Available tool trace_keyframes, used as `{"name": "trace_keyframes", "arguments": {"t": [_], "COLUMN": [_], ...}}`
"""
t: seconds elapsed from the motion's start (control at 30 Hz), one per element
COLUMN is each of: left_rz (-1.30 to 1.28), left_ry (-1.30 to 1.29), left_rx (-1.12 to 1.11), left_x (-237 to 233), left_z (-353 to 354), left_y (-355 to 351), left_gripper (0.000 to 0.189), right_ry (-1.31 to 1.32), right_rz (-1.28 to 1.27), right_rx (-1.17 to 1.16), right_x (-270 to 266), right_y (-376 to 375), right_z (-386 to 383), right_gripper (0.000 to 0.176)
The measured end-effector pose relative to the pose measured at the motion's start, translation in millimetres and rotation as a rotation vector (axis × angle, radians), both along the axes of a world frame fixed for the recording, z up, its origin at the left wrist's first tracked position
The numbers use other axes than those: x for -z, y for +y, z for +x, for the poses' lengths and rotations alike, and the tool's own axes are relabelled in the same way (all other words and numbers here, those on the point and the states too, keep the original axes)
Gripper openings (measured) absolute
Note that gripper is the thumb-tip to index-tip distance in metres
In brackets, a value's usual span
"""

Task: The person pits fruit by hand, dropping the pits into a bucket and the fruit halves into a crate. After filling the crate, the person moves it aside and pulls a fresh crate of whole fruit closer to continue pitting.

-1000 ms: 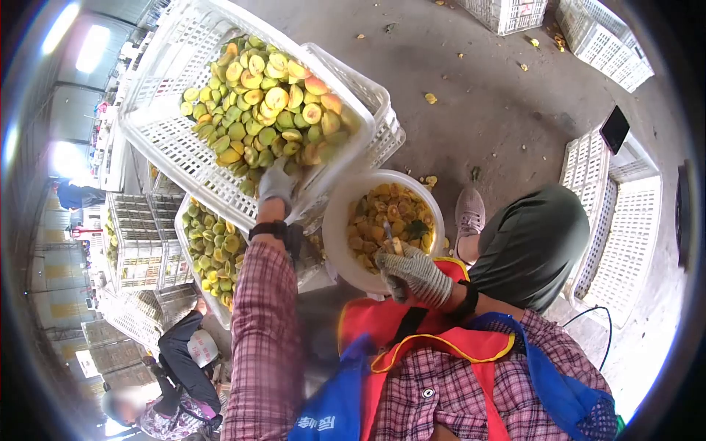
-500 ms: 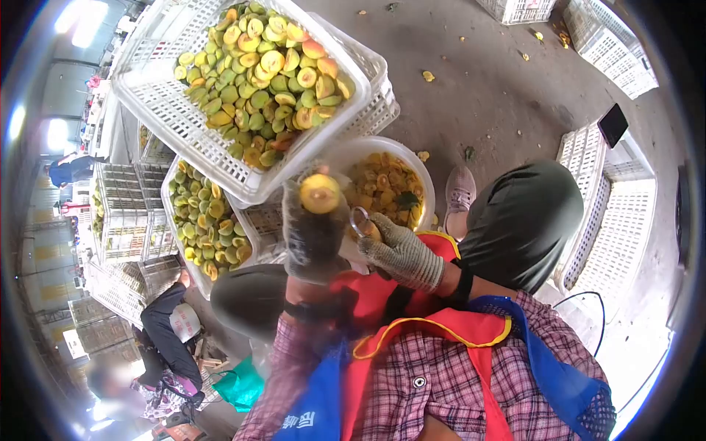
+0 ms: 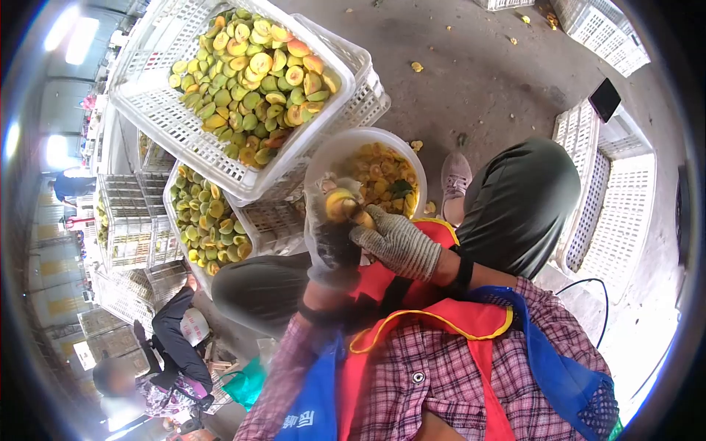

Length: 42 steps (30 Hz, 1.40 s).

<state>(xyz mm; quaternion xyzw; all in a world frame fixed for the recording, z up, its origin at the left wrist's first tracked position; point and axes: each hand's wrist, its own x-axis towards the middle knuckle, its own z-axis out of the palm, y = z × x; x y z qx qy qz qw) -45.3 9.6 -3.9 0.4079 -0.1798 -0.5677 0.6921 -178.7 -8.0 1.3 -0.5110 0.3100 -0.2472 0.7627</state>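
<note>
"Which way does your round yellow fruit piece (image 3: 340, 204) face?"

"Upward, at your left hand (image 3: 331, 231). It looks nearly round; you can't tell a long axis."

"Its look?"

"Yellow with a brownish-orange patch, blurred."

"And your hands?"

"Your grey-gloved left points away from you, its finger positions too blurred to tell. Your striped-gloved right hand (image 3: 401, 246) reaches leftward, fingers curled round a stubby tan tool (image 3: 364, 219) by the fruit."

"Beyond?"

"A round white bucket (image 3: 321, 156) of yellow pieces, then white crates (image 3: 158, 149)."
</note>
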Motion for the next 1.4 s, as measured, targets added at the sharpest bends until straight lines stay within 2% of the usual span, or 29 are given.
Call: {"name": "trace_keyframes", "arguments": {"t": [0.03,0.07,0.13,0.17,0.23,0.27,0.33,0.43,0.47,0.53,0.67,0.73,0.77,0.83,0.87,0.93,0.97,1.0,1.03,1.07,1.13,1.17,1.2,1.23,1.27,1.3,1.33,1.37,1.4], "left_rz": [-0.095,-0.094,-0.060,-0.056,0.086,0.087,0.049,-0.071,-0.068,0.015,0.150,0.109,0.105,-0.108,-0.106,0.079,0.049,0.049,-0.114,-0.274,-0.250,-0.105,0.043,0.150,0.143,0.200,0.260,0.180,0.096], "left_ry": [0.078,0.077,0.191,0.191,0.012,0.008,-0.050,-0.234,-0.234,-0.132,-0.235,-0.614,-0.612,-1.238,-1.235,-0.546,-0.430,-0.428,-0.119,0.194,0.243,0.350,0.455,0.369,0.367,0.249,0.130,-0.180,-0.494], "left_rx": [0.057,0.061,0.026,0.029,-0.038,-0.034,-0.004,0.074,0.075,0.164,0.130,0.003,0.002,0.138,0.141,0.492,0.501,0.493,0.555,0.607,0.575,0.465,0.348,0.171,0.170,0.033,-0.107,-0.169,-0.227], "left_x": [-2.4,-3.8,-5.9,-8.2,-13.4,-11.8,-5.3,0.3,-0.4,-2.7,-11.1,-8.8,-9.4,-12.8,-13.2,-17.3,-18.7,-15.3,-7.7,1.4,1.6,-1.2,-7.0,-1.1,-6.4,-22.4,-32.8,-13.8,5.6], "left_z": [-4.7,-8.0,-13.9,-17.3,-22.9,-22.6,-20.2,-14.4,-11.5,-5.7,-7.2,-10.7,-8.6,2.2,8.9,20.0,18.2,17.4,17.2,18.3,17.4,16.2,14.6,25.0,34.5,40.7,50.2,77.1,101.6], "left_y": [-1.9,-3.4,-4.1,-3.9,-4.5,-4.1,-3.1,-3.0,-2.7,-2.1,-2.3,-5.7,-8.1,-6.0,-4.9,-5.1,-4.2,-5.5,-8.9,-10.5,-15.7,-13.7,-11.8,-13.9,-14.9,-16.6,-17.0,-14.7,-13.6], "left_gripper": [0.035,0.035,0.042,0.042,0.045,0.045,0.046,0.048,0.048,0.046,0.044,0.045,0.045,0.046,0.046,0.045,0.045,0.045,0.045,0.046,0.045,0.043,0.044,0.049,0.049,0.051,0.052,0.049,0.046], "right_ry": [-0.006,-0.007,-0.063,-0.063,-0.081,-0.082,0.130,0.060,0.060,-0.188,-0.137,-0.027,-0.025,-0.189,-0.187,-0.292,-0.289,-0.371,-0.450,-0.445,-0.325,-0.323,-0.295,-0.267,-0.268,-0.312,-0.356,-0.245,-0.251], "right_rz": [0.010,0.011,-0.400,-0.396,-0.892,-0.890,-0.172,-0.208,-0.206,-0.400,-0.246,-0.005,-0.009,0.013,0.016,0.366,0.364,0.185,0.005,0.005,0.161,0.161,0.297,0.426,0.420,0.460,0.504,0.638,0.637], "right_rx": [0.043,0.047,0.089,0.092,0.149,0.155,-0.095,-0.127,-0.127,-0.056,-0.228,-0.106,-0.105,-0.289,-0.288,-0.369,-0.378,-0.339,-0.295,-0.299,-0.346,-0.346,-0.360,-0.371,-0.374,-0.314,-0.255,-0.287,-0.294], "right_x": [-1.3,4.2,22.0,29.5,31.7,29.4,8.7,8.5,13.6,28.6,37.4,34.6,41.1,55.3,59.2,54.0,58.9,61.8,63.9,64.9,39.6,43.5,51.0,56.8,59.6,62.1,43.0,18.3,28.7], "right_y": [0.0,0.7,2.2,1.8,-4.3,-4.6,-8.2,-10.1,-7.7,-1.7,0.1,6.1,3.5,1.6,2.8,0.5,3.6,8.7,10.9,13.3,6.0,3.4,2.0,-1.1,-0.6,3.3,-1.3,-8.8,-6.7], "right_z": [-0.5,-0.9,-1.0,-1.1,-0.4,-1.7,-6.4,-9.2,-8.3,-3.7,0.0,6.3,5.8,5.0,3.8,3.1,5.2,8.0,9.2,6.7,3.6,1.6,-2.0,-2.4,0.4,2.8,6.9,-7.5,-0.2], "right_gripper": [0.025,0.025,0.043,0.043,0.044,0.044,0.043,0.045,0.045,0.047,0.046,0.041,0.041,0.036,0.036,0.034,0.034,0.033,0.031,0.031,0.027,0.027,0.025,0.025,0.025,0.028,0.032,0.032,0.032]}}
